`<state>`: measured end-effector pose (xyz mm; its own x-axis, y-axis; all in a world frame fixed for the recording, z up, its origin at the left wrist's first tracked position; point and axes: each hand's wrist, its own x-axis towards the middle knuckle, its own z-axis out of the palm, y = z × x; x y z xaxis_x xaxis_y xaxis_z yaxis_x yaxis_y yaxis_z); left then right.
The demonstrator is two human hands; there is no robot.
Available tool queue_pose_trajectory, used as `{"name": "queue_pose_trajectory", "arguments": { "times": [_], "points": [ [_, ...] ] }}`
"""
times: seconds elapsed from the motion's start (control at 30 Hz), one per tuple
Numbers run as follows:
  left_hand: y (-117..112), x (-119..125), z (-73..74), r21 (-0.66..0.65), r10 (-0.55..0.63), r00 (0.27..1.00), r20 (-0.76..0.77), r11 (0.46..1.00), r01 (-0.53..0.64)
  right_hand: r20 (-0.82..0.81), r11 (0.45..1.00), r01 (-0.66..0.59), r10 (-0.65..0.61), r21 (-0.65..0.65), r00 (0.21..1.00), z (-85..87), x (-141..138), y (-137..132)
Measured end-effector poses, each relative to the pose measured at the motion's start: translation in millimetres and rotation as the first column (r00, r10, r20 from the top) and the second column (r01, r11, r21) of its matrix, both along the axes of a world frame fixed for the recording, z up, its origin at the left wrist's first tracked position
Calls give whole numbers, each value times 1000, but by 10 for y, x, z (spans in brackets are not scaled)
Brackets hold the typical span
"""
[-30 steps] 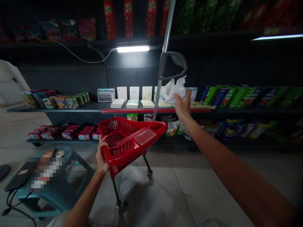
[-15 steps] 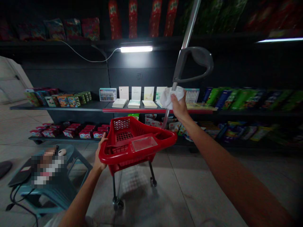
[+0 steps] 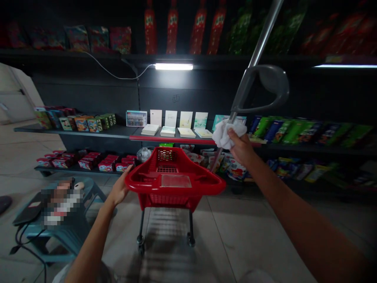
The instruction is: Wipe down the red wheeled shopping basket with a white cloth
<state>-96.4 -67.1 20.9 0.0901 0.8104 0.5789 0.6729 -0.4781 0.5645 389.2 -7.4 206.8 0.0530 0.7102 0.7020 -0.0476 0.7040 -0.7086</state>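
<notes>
A red plastic shopping basket (image 3: 176,184) on a wheeled stand sits in the middle of the floor, with a grey metal pole (image 3: 259,45) and grey loop handle (image 3: 266,90) rising from its right side. My left hand (image 3: 119,190) holds the basket's left rim. My right hand (image 3: 241,147) is closed on a crumpled white cloth (image 3: 225,133) pressed against the pole just below the handle.
Dark store shelves (image 3: 88,133) run across the back with boxes, cards and snack packs, lit by a tube light (image 3: 173,67). A blue plastic stool (image 3: 73,228) with cables and small items stands at the lower left. The floor is tiled.
The basket has turned and now sits level on its wheels. The pole and handle swung to the right. My right hand with the cloth moved down and right along the pole.
</notes>
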Motion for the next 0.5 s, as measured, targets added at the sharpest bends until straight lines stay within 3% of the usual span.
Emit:
{"name": "queue_pose_trajectory", "arguments": {
  "times": [0.07, 0.1, 0.17, 0.2, 0.23, 0.3, 0.37, 0.43, 0.5],
  "points": [
    [-55, -79, 121, 73, 0, 986, 166, 997, -12, -35, 1000, 16, -16, 7, 999, -6, -18, -69],
    [-112, -73, 204, 148, 44, 964, 261, 985, -85, -59, 999, 29, -28, 14, 998, -16, -28, -98],
    [-299, 61, 413, 307, 169, 901, 400, 901, -305, -117, 998, 60, -57, 22, 991, -48, -46, -150],
    [-425, 192, 530, 364, 206, 899, 387, 862, -354, -150, 997, 76, -72, 21, 986, -69, -51, -174],
    [-567, 362, 646, 435, 190, 927, 323, 840, -324, -181, 996, 87, -83, 16, 980, -91, -51, -196],
    [-864, 784, 842, 517, 55, 994, 94, 851, -95, -226, 996, 95, -92, 2, 970, -136, -40, -237],
    [-1117, 1230, 947, 445, -62, 989, -137, 888, 118, -248, 996, 83, -84, -13, 965, -173, -27, -279],
    [-1271, 1594, 944, 374, -138, 949, -283, 895, 242, -260, 998, 68, -70, -17, 963, -191, -25, -329],
    [-1307, 1813, 864, 354, -136, 937, -321, 901, 252, -276, 998, 56, -59, -21, 959, -186, -41, -393]
  ]
}}
